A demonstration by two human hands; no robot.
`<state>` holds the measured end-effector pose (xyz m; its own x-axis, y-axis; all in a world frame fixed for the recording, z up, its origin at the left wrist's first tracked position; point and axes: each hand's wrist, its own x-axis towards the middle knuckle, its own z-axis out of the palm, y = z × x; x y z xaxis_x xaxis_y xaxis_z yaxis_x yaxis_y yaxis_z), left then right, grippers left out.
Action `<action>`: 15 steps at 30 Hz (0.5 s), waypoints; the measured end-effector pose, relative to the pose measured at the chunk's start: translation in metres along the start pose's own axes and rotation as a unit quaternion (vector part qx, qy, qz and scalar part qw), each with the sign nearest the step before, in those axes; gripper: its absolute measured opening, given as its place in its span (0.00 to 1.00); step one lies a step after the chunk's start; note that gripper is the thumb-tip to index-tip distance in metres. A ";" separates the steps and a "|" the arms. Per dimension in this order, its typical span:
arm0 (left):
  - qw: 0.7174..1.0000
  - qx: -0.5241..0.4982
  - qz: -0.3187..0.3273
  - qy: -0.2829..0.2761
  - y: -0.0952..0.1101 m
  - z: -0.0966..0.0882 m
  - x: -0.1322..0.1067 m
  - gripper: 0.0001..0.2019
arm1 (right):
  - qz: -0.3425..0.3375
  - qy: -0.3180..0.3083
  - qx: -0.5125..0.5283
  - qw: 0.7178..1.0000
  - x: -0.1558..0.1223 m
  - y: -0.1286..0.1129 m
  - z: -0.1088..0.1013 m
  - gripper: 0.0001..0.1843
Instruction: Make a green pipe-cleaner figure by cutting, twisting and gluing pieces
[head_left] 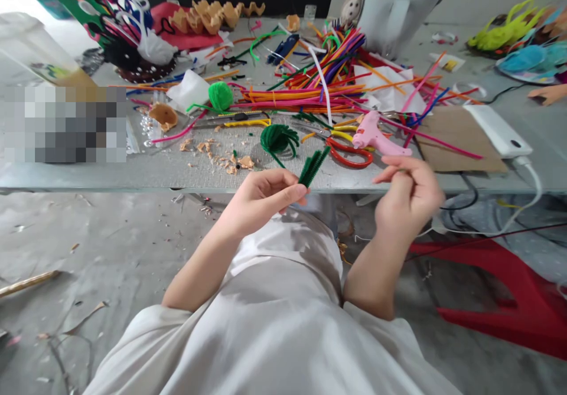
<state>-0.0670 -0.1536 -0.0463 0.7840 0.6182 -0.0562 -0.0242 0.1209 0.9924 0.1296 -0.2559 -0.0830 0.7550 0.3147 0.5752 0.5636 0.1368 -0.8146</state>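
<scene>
My left hand (272,197) pinches a small bundle of dark green pipe cleaner pieces (313,166) between thumb and fingers, just over the table's front edge. To its right, my right hand (407,188) is raised with thumb and index finger pinched together; a tiny greenish bit seems to show at the fingertips, too small to name. A coiled dark green pipe cleaner (280,141) lies behind the bundle. Orange-handled scissors (352,154) and a pink glue gun (376,136) rest on the table between and beyond my hands.
Loose coloured pipe cleaners (301,94) pile across the table's middle. A bright green ball (220,96), yellow cutter (245,120), and broken eggshell-like scraps (208,147) lie left. A grey metal bucket (398,11) stands behind. At right, a white power strip (498,130) sits on cardboard (456,141).
</scene>
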 end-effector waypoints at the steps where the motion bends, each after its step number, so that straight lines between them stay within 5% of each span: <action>1: 1.000 0.004 0.001 -0.001 -0.001 0.001 0.000 0.16 | 0.017 -0.037 0.035 0.999 -0.004 -0.004 0.004 0.12; 7: 0.998 0.051 0.021 0.006 -0.005 0.002 -0.001 0.16 | 0.109 -0.279 0.208 0.931 -0.020 -0.029 0.025 0.13; 12: 0.994 0.101 0.045 -0.007 -0.015 0.002 -0.002 0.13 | 0.121 -0.338 0.186 0.915 -0.024 -0.044 0.026 0.15; 15: 0.993 0.093 0.078 0.012 -0.018 0.002 0.001 0.11 | 0.050 -0.349 0.152 0.923 -0.019 -0.044 0.027 0.10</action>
<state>-0.0643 -0.1565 -0.0638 0.7646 0.6368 0.0993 -0.0272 -0.1220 0.9922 0.0813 -0.2423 -0.0596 0.3385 0.8545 0.3940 0.3024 0.2978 -0.9055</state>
